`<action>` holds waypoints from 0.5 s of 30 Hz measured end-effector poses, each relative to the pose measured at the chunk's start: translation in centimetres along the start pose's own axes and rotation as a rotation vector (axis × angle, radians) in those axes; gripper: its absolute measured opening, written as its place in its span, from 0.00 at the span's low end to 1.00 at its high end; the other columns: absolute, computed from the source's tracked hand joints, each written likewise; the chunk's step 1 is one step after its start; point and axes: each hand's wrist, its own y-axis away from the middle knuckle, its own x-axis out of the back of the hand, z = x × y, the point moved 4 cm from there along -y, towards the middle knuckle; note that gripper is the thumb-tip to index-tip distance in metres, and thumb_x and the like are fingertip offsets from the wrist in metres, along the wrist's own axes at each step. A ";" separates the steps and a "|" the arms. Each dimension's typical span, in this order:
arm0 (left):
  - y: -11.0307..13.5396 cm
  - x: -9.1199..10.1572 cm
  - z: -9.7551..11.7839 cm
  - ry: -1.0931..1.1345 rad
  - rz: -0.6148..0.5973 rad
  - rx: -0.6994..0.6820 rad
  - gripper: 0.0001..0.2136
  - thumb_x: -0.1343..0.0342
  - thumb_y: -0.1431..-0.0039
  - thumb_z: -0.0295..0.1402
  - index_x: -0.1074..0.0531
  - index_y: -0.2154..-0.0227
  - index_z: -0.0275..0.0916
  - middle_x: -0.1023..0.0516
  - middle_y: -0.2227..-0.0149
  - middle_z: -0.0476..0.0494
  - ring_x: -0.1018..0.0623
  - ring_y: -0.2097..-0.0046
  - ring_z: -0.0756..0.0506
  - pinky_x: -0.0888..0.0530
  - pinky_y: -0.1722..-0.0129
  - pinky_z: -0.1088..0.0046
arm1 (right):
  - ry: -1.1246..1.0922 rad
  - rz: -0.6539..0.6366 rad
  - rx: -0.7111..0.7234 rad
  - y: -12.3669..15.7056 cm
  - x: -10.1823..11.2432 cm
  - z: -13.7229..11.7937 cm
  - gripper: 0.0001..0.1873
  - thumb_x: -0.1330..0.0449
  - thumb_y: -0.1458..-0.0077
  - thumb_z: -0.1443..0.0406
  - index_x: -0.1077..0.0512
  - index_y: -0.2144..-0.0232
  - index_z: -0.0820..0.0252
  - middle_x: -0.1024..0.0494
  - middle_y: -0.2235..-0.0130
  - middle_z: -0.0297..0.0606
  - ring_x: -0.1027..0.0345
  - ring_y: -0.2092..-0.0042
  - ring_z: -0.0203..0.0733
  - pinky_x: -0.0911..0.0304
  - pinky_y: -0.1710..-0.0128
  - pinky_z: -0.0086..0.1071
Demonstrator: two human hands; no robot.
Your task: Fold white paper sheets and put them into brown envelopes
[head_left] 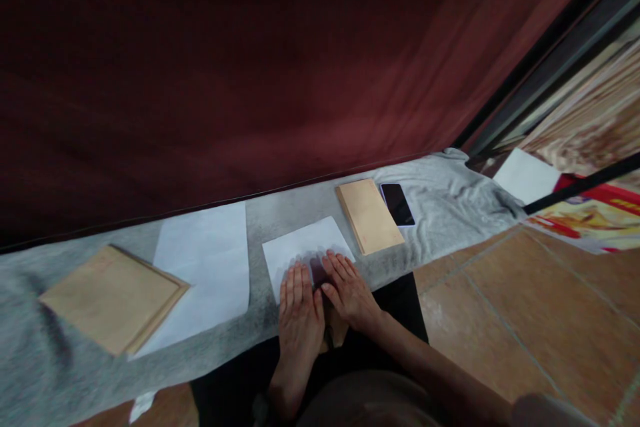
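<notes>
Both of my hands lie flat on a white sheet of paper [313, 240] at the front edge of the cloth-covered surface. My left hand [300, 310] presses on the sheet's near left part, fingers stretched out and pointing away from me. Beside it, my right hand [350, 290] rests on the near right part with its fingers extended. The thumbs almost meet, and the sheet's near edge is hidden under the hands. To the right of the sheet lies a stack of brown envelopes [371, 217]. Neither hand grips anything.
A larger white paper [205, 267] lies to the left, partly under another stack of brown envelopes [115, 297]. A phone [398, 205] sits right of the near stack. Grey cloth [440, 197] covers the narrow surface, backed by a dark red panel [250, 80]. A colourful box [595, 213] stands at far right.
</notes>
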 end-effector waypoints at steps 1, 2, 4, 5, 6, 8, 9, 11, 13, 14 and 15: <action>-0.6 -0.5 0.3 0.000 -0.019 -0.037 0.31 0.62 0.31 0.29 0.64 0.28 0.33 0.45 0.29 0.31 0.44 0.28 0.38 0.38 0.32 0.51 | -0.026 -0.016 0.028 -0.7 -0.2 -0.2 0.30 0.55 0.28 0.58 0.44 0.31 0.67 0.42 0.30 0.47 0.53 0.28 0.48 0.50 0.30 0.47; -1.0 -1.1 0.4 -0.006 -0.033 -0.063 0.31 0.63 0.31 0.28 0.65 0.28 0.32 0.45 0.29 0.30 0.44 0.28 0.38 0.38 0.32 0.52 | -0.044 -0.026 0.044 -1.3 -0.4 -0.2 0.29 0.55 0.28 0.58 0.42 0.32 0.66 0.40 0.31 0.45 0.51 0.29 0.47 0.50 0.30 0.46; -1.6 -1.9 0.3 -0.022 -0.047 -0.078 0.32 0.64 0.32 0.25 0.66 0.28 0.32 0.44 0.29 0.29 0.44 0.28 0.38 0.38 0.32 0.51 | -0.052 -0.038 0.047 -2.3 -0.9 -0.2 0.27 0.55 0.28 0.58 0.40 0.33 0.65 0.37 0.32 0.44 0.49 0.30 0.46 0.52 0.29 0.46; -1.7 -2.2 0.2 -0.030 -0.047 -0.068 0.32 0.64 0.32 0.25 0.66 0.28 0.32 0.44 0.29 0.29 0.45 0.28 0.38 0.38 0.32 0.51 | -0.045 -0.041 0.041 -2.5 -1.2 -0.1 0.27 0.54 0.28 0.58 0.40 0.33 0.65 0.38 0.32 0.44 0.49 0.30 0.46 0.52 0.29 0.46; -1.7 -2.4 0.0 -0.036 -0.044 -0.053 0.32 0.63 0.32 0.25 0.66 0.28 0.31 0.45 0.29 0.28 0.45 0.28 0.38 0.39 0.32 0.50 | -0.032 -0.041 0.031 -2.7 -1.5 0.0 0.27 0.54 0.28 0.58 0.40 0.33 0.65 0.39 0.31 0.44 0.49 0.30 0.46 0.52 0.29 0.46; -1.6 -2.4 -0.5 -0.037 -0.034 -0.021 0.31 0.62 0.31 0.27 0.64 0.29 0.29 0.47 0.29 0.25 0.46 0.28 0.37 0.40 0.31 0.50 | 0.001 -0.032 0.003 -2.7 -1.9 0.3 0.29 0.53 0.28 0.57 0.41 0.32 0.66 0.42 0.30 0.45 0.51 0.29 0.47 0.52 0.29 0.46; -1.5 -2.3 -0.7 -0.036 -0.027 0.001 0.31 0.61 0.31 0.28 0.63 0.29 0.28 0.48 0.29 0.24 0.46 0.28 0.36 0.41 0.31 0.49 | 0.020 -0.021 -0.018 -2.7 -2.1 0.5 0.29 0.53 0.28 0.57 0.42 0.32 0.67 0.43 0.30 0.46 0.51 0.29 0.47 0.52 0.29 0.46; -1.3 -2.0 -1.2 -0.029 -0.002 0.061 0.31 0.60 0.30 0.32 0.61 0.29 0.27 0.48 0.29 0.23 0.46 0.28 0.34 0.41 0.32 0.49 | 0.066 0.004 -0.075 -2.6 -2.2 0.9 0.31 0.52 0.29 0.57 0.44 0.31 0.69 0.43 0.30 0.48 0.52 0.29 0.47 0.52 0.30 0.45; -1.3 -1.8 -1.7 -0.015 0.028 0.123 0.31 0.59 0.29 0.36 0.59 0.29 0.27 0.48 0.29 0.23 0.46 0.28 0.33 0.41 0.32 0.48 | 0.118 0.033 -0.137 -2.6 -2.3 1.5 0.32 0.52 0.29 0.56 0.45 0.31 0.72 0.43 0.30 0.50 0.52 0.29 0.49 0.52 0.30 0.45; -1.2 -1.7 -1.9 -0.007 0.044 0.147 0.32 0.58 0.29 0.37 0.59 0.29 0.28 0.48 0.29 0.23 0.46 0.28 0.33 0.41 0.32 0.47 | 0.143 0.048 -0.164 -2.6 -2.3 1.8 0.33 0.52 0.29 0.56 0.46 0.31 0.72 0.43 0.30 0.51 0.52 0.29 0.50 0.52 0.30 0.45; -1.2 -1.6 -2.1 0.001 0.059 0.165 0.32 0.59 0.29 0.37 0.60 0.29 0.29 0.48 0.29 0.23 0.46 0.28 0.32 0.40 0.32 0.46 | 0.166 0.063 -0.183 -2.5 -2.3 2.0 0.34 0.52 0.29 0.56 0.47 0.30 0.72 0.44 0.30 0.52 0.52 0.29 0.50 0.51 0.31 0.45</action>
